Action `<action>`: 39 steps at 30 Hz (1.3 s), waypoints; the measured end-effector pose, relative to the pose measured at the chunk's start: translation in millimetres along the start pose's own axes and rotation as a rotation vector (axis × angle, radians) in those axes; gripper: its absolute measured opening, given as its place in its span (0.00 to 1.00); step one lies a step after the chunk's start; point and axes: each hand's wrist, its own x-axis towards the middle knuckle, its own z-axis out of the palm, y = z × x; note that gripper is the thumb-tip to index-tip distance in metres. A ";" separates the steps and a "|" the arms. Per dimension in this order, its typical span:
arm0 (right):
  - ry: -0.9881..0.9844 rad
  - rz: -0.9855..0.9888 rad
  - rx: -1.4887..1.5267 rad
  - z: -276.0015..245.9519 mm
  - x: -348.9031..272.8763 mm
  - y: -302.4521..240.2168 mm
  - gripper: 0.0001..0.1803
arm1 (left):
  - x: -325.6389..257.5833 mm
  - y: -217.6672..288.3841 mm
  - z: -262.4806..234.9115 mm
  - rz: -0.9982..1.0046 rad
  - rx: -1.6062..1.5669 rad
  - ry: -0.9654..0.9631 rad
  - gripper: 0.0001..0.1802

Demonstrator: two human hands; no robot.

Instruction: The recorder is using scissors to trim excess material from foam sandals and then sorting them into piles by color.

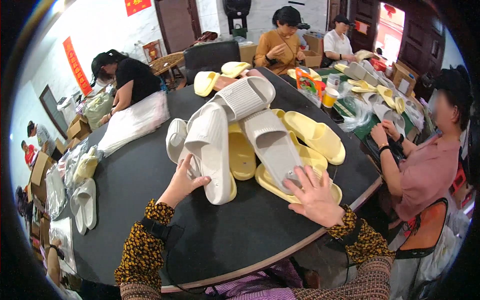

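Observation:
A heap of grey and yellow slide slippers lies on the dark table in front of me. My left hand (pixel 182 181) is at the left of the heap, thumb and fingers apart, touching the edge of a grey slipper (pixel 210 150) that leans with its heel toward me. My right hand (pixel 316 196) rests with fingers spread over the heel of another grey slipper (pixel 267 137). Yellow slippers (pixel 317 135) lie beneath and beside it. One more grey slipper (pixel 245 97) lies across the top of the heap. Neither hand has lifted anything.
A grey slipper pair (pixel 84 205) lies on the table's left side, near plastic-wrapped slippers (pixel 86 165). A stack of clear bags (pixel 137 125) is at the far left. Several people work around; one in pink (pixel 425 165) sits at right. A yellow cup (pixel 330 97) stands beyond.

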 end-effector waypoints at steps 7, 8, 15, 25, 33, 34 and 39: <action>0.010 -0.008 0.030 7.1 2.6 4.1 0.37 | 31.9 39.9 21.2 -0.013 0.193 0.083 0.61; 0.013 -0.007 0.038 7.7 2.9 4.5 0.38 | 35.1 44.7 23.0 -0.047 0.211 0.079 0.60; 0.006 0.007 0.031 10.1 11.4 13.3 0.37 | 60.3 41.3 32.6 -0.078 0.243 0.097 0.61; -0.008 -0.020 0.059 10.2 30.7 10.2 0.37 | 91.3 50.8 42.6 -0.093 0.402 0.122 0.61; -0.094 0.072 -0.026 15.9 31.0 12.0 0.38 | 118.2 55.9 55.2 0.031 0.319 0.156 0.60; -0.085 0.036 -0.021 16.1 33.6 8.0 0.38 | 120.2 52.4 56.0 0.023 0.335 0.179 0.60; -0.131 0.086 -0.004 18.6 39.4 2.3 0.40 | 115.7 42.4 47.0 0.029 0.280 0.167 0.58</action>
